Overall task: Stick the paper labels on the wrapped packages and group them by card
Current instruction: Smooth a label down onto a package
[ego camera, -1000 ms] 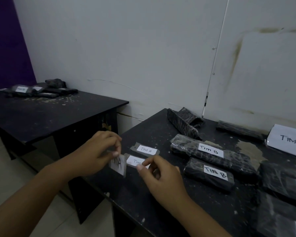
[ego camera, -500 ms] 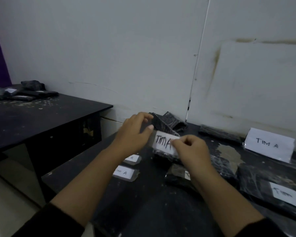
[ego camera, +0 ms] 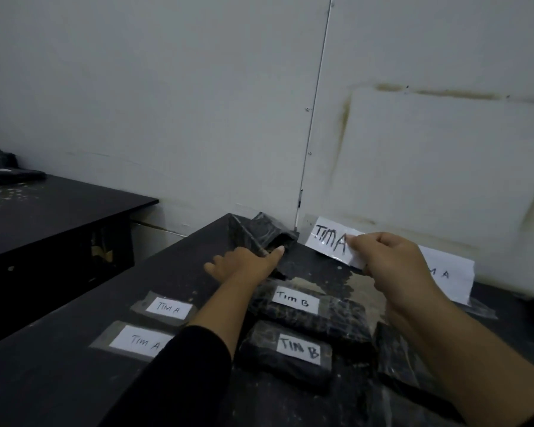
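My right hand (ego camera: 392,266) pinches a white paper label reading "TIM A" (ego camera: 330,240) and holds it up above the black table (ego camera: 74,374). My left hand (ego camera: 244,263) reaches flat, fingers spread, onto the black wrapped packages (ego camera: 259,232) at the table's far corner. Two loose "TIM A" labels (ego camera: 168,308) (ego camera: 142,339) lie on the table to the left of my left arm. Two wrapped packages bearing "TIM B" labels (ego camera: 295,298) (ego camera: 299,349) lie between my arms. A standing "TIM A" card (ego camera: 444,277) leans by the wall, partly hidden by my right hand.
A second black table (ego camera: 50,217) stands to the left with more wrapped packages (ego camera: 3,171) at its far end. A gap separates the two tables. A white wall runs close behind. Another dark package (ego camera: 407,365) lies under my right forearm.
My left hand let go of the label and reached forward onto the far packages. My right hand carried the label up and to the right. The view shifted rightward.
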A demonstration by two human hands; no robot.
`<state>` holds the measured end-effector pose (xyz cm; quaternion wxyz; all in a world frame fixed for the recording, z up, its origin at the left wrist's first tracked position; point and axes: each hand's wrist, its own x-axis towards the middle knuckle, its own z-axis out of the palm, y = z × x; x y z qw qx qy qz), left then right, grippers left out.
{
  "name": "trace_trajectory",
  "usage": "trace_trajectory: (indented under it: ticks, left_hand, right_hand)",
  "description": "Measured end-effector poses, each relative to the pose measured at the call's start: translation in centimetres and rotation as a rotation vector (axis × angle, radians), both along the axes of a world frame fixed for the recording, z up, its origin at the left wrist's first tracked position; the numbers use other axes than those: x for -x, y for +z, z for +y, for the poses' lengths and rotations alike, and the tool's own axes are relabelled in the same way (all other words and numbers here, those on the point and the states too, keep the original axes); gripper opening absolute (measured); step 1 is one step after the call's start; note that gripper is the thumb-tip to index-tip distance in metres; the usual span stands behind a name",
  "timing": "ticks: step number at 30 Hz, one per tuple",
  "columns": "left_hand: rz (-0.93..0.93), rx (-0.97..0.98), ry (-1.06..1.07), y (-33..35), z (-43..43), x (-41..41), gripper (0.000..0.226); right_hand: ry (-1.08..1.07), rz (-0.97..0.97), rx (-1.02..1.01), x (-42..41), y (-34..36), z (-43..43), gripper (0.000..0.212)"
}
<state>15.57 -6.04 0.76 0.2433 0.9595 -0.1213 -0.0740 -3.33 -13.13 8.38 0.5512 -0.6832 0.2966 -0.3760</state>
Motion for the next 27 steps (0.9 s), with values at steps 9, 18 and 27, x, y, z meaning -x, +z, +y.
trace_trajectory:
  ticks: [9,18,27]
  left_hand:
    - [-0.033,0.192,0.226,-0.1,0.0,-1.9,0.043]
    - [-0.242,1.207,0.033,1.4,2.7,0.0,0.019]
    - [0.068,1.527,-0.233,2.2,1.0,7.9,0.026]
  right_hand:
    - [0.069,-0.034,0.021,2.5,-1.2,-2.0,0.023]
    - [0.092,-0.105,-0.034,4.3,-0.2,-2.7,0.03]
    - [0.146,-0.231,-0.047,7.0,0.5,-3.1,0.026]
